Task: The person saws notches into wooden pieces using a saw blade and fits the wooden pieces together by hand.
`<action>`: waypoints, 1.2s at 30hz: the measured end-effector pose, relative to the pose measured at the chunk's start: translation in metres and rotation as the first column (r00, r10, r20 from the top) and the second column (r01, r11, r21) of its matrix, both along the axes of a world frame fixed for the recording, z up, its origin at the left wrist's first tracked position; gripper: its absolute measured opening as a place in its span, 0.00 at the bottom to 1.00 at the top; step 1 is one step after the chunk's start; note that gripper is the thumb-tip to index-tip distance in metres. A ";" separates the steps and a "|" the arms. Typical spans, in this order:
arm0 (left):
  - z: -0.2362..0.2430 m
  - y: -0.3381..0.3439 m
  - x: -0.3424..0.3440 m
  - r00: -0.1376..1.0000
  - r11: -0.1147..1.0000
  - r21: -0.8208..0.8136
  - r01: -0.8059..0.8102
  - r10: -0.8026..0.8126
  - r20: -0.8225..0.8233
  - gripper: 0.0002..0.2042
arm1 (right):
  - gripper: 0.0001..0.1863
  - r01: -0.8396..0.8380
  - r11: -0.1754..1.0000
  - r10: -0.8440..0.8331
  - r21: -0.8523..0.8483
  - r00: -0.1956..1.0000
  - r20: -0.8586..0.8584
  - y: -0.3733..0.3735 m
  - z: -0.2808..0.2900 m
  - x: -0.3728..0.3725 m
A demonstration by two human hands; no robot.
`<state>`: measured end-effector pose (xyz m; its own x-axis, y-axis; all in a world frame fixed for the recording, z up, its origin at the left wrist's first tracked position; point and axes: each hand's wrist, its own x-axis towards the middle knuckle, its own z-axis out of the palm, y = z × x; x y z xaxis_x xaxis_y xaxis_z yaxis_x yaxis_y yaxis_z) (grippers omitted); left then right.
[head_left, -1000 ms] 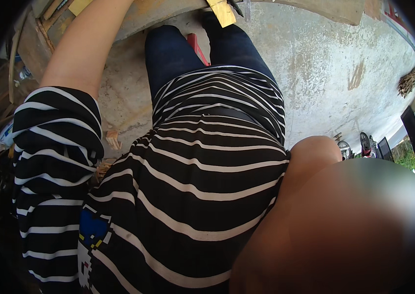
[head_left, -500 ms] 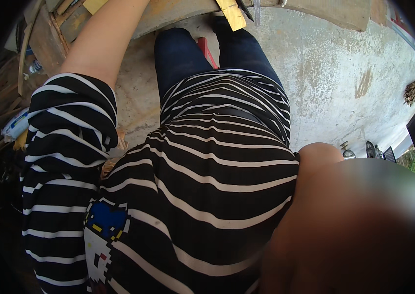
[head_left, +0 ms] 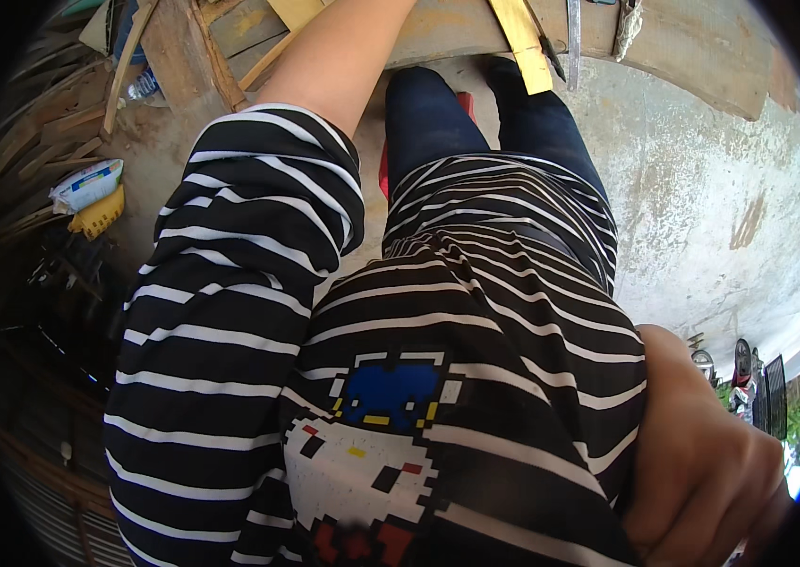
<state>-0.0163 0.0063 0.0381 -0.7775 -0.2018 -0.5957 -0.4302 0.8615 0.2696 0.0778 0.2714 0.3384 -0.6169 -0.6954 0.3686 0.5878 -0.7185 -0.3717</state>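
Observation:
My left forearm [head_left: 353, 61] reaches away over the wooden bench [head_left: 438, 36] and leaves the picture at the top edge, so my left hand is out of sight. Close to my body at the lower right is my right hand [head_left: 712, 482], its fingers curled inward beside the striped shirt [head_left: 476, 331]. Whatever those fingers hold, if anything, is hidden. A yellow strip [head_left: 521, 47] juts over the bench's near edge above my knees. Beside it lie a thin dark tool [head_left: 545, 42] and a narrow grey metal strip [head_left: 574, 42].
Wood scraps [head_left: 51, 132] pile up at the far left, near a clear plastic bottle [head_left: 143, 85]. A white-and-blue bag [head_left: 88, 186] lies by a yellow bag [head_left: 98, 214]. Part of a red seat [head_left: 466, 102] shows between my legs, above the concrete floor [head_left: 683, 189].
My right hand, blurred and large before, is now sharper and lower, with curled fingers. The view has shifted, bringing more of the bench and left-side clutter into sight. My left arm still reaches forward.

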 end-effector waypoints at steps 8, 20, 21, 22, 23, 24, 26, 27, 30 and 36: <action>-0.009 -0.003 -0.011 0.992 0.999 -0.044 -0.009 0.014 0.124 0.25 | 0.10 0.041 0.998 -0.041 0.044 0.999 -0.009 0.003 -0.049 -0.009; -0.050 -0.008 0.003 0.994 0.981 -0.161 0.106 -0.098 0.057 0.23 | 0.13 0.032 0.226 0.119 0.974 0.991 -0.060 0.055 -0.135 -0.045; -0.049 -0.008 0.003 0.992 0.983 -0.152 0.106 -0.094 0.085 0.23 | 0.16 -0.052 0.396 0.231 0.917 0.972 -0.045 0.063 -0.128 -0.033; -0.048 -0.008 0.002 0.991 0.985 -0.140 0.103 -0.089 0.101 0.24 | 0.22 0.149 0.456 0.403 0.877 0.844 -0.353 0.068 -0.126 -0.023; -0.047 -0.007 0.000 0.993 0.988 -0.124 0.096 -0.086 0.084 0.24 | 0.22 0.128 0.467 0.534 0.875 0.748 -0.394 0.070 -0.121 -0.011; -0.047 -0.006 -0.001 0.991 0.987 -0.132 0.094 -0.080 0.107 0.24 | 0.17 0.022 0.547 0.598 0.837 0.689 -0.409 0.069 -0.123 -0.004; -0.044 -0.005 -0.003 0.990 0.985 -0.144 0.095 -0.078 0.119 0.23 | 0.10 -0.009 0.382 0.550 0.924 0.806 -0.219 0.067 -0.134 -0.002; -0.043 -0.005 -0.004 0.989 0.985 -0.147 0.093 -0.075 0.126 0.23 | 0.08 0.248 0.236 0.308 0.940 0.898 -0.314 0.066 -0.148 -0.009; -0.041 -0.004 -0.005 0.987 0.986 -0.131 0.098 -0.080 0.140 0.23 | 0.05 0.498 -0.529 0.011 0.687 0.814 -0.581 0.084 -0.211 -0.055; -0.036 -0.002 0.002 0.989 0.983 -0.147 0.112 -0.097 0.109 0.21 | 0.11 0.221 -0.856 -0.035 0.467 0.877 -0.479 0.185 -0.279 -0.064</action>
